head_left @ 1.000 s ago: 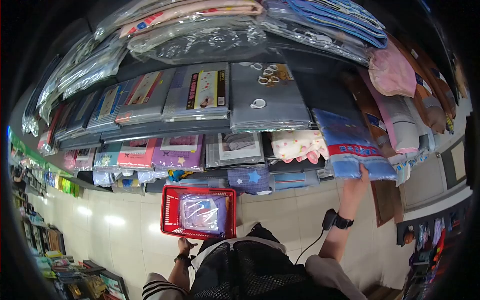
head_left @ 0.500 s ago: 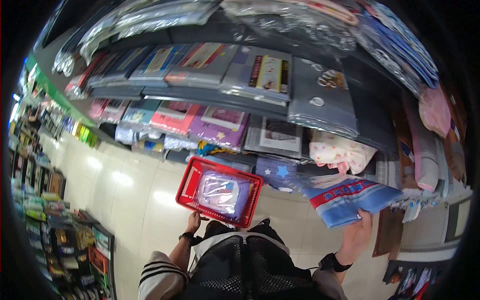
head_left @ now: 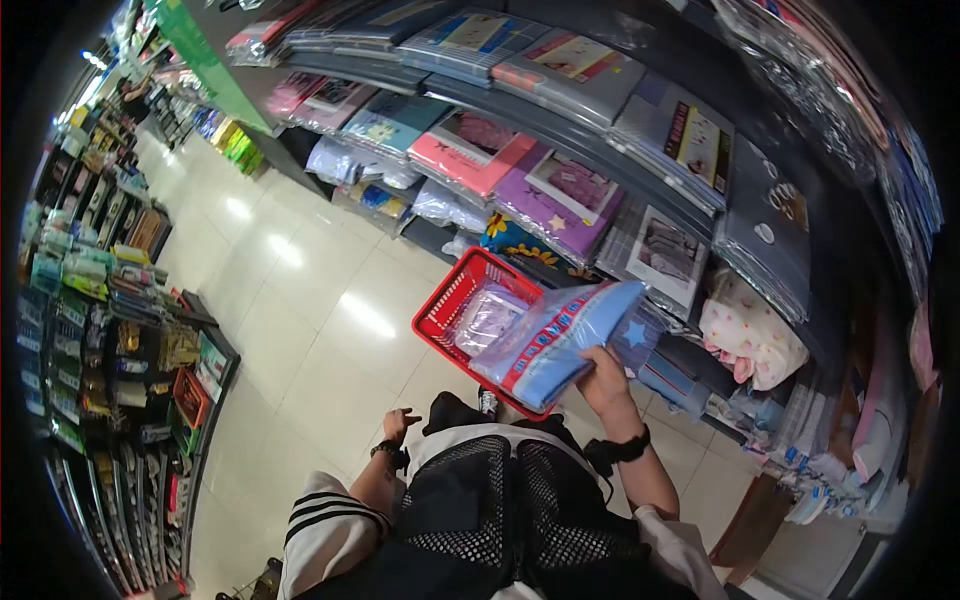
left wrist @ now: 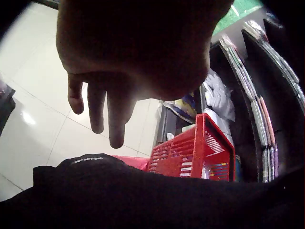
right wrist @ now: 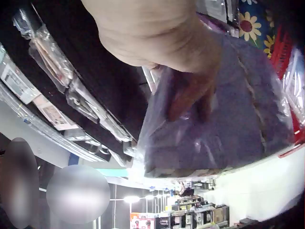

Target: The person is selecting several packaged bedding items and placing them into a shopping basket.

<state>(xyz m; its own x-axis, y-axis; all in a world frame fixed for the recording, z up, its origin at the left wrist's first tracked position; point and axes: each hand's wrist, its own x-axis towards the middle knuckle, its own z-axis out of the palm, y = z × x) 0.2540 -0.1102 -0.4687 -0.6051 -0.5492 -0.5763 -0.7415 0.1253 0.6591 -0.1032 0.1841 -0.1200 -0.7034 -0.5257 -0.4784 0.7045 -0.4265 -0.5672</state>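
My right hand point(head_left: 606, 382) grips the near edge of a blue plastic-wrapped package point(head_left: 600, 318) with a red printed band. In the head view the package is tilted over the right part of a red shopping basket point(head_left: 440, 305), overlapping it. Seen from the right wrist, the fingers curl on the wrapped package point(right wrist: 224, 133), whose plain side faces the camera. A clear-wrapped purple package point(head_left: 485, 318) lies inside the basket. My left hand point(head_left: 400, 425) hangs near the waist, apart from the basket and holding nothing. From the left wrist its fingers point(left wrist: 116, 117) point down, loosely extended.
Grey shelves point(head_left: 560, 120) of wrapped bedding run along the right. Among them are a purple pack point(head_left: 560, 198), a pink pack point(head_left: 470, 150) and a white dotted bundle point(head_left: 752, 328). Tiled floor point(head_left: 310, 350) stretches left toward another goods rack point(head_left: 130, 340). A person point(head_left: 140, 108) stands far down the aisle.
The blue package has come off the shelf in my right hand and swung left over the basket. My left hand has let go of the basket's edge. The view has turned left.
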